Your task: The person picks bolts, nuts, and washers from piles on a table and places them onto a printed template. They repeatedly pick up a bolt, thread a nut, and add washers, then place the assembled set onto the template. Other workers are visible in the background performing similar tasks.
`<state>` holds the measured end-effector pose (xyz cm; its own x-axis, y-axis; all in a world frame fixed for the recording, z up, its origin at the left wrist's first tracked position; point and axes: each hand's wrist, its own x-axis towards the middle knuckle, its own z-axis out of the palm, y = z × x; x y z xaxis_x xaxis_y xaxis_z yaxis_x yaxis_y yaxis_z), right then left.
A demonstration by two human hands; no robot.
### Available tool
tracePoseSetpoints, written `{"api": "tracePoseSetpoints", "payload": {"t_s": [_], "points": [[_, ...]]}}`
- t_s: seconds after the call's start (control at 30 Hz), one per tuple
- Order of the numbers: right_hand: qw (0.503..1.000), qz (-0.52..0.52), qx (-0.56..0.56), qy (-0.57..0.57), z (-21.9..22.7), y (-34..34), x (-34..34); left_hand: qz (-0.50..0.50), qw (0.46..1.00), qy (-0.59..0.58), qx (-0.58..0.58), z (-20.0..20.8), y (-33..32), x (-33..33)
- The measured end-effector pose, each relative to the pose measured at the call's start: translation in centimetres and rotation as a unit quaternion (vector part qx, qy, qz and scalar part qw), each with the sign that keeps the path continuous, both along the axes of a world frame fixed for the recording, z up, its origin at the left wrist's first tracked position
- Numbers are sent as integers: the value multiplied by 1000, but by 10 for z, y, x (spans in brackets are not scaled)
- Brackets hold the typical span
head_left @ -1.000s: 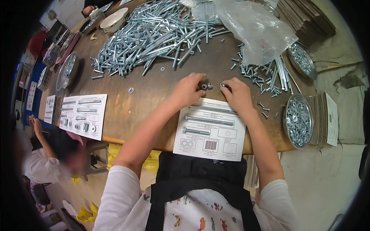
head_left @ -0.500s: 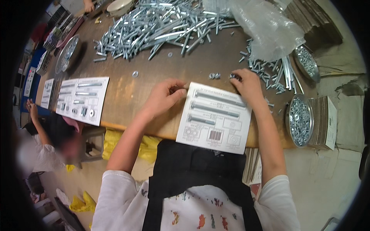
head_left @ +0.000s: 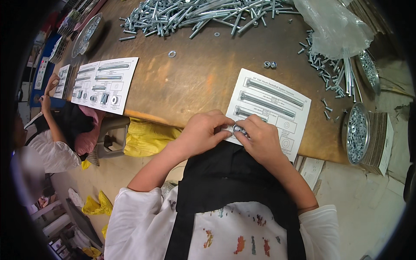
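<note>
A white printed card (head_left: 303, 113) with several long bolts (head_left: 272, 93) fixed across it lies at the table's front edge, its lower part reaching over my black apron. My left hand (head_left: 201, 133) is closed at the card's lower left edge, thumb and forefinger pinching there. Across from it, my right hand (head_left: 263, 139) bends over the card's lower part, its fingers closed on shiny nuts (head_left: 237, 128) between my two hands. How many nuts are in the fingers is partly hidden. Two more nuts (head_left: 270, 64) rest on the table beyond the card.
A heap of bolts (head_left: 186, 17) spreads along the back. Short bolts (head_left: 327, 73) lie beside a clear plastic bag (head_left: 333, 30). At right stands a bowl of washers (head_left: 357, 134) by stacked cards (head_left: 381, 143). Finished-looking cards (head_left: 108, 84) and another person's hand (head_left: 51, 82) are at left.
My right hand has come from the table beyond the card to its lower left part, bringing nuts. My left hand has moved down along the card's left edge. The view has shifted.
</note>
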<state>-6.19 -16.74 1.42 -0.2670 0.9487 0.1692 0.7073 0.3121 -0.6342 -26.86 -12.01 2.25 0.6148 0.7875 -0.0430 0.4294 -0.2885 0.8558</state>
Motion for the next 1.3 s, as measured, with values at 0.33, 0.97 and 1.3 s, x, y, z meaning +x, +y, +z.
{"api": "tracePoseSetpoints", "payload": {"t_s": [0.33,0.97,1.3], "points": [[962,-242,101,-72,16,3,116,8,989,-64,-129,11,35,10],[923,-331,-28,194,6,-32,178,-176,951,-83,240,4,84,233],[999,-19,-40,-1,9,-27,97,-153,952,69,257,8,-7,92]]}}
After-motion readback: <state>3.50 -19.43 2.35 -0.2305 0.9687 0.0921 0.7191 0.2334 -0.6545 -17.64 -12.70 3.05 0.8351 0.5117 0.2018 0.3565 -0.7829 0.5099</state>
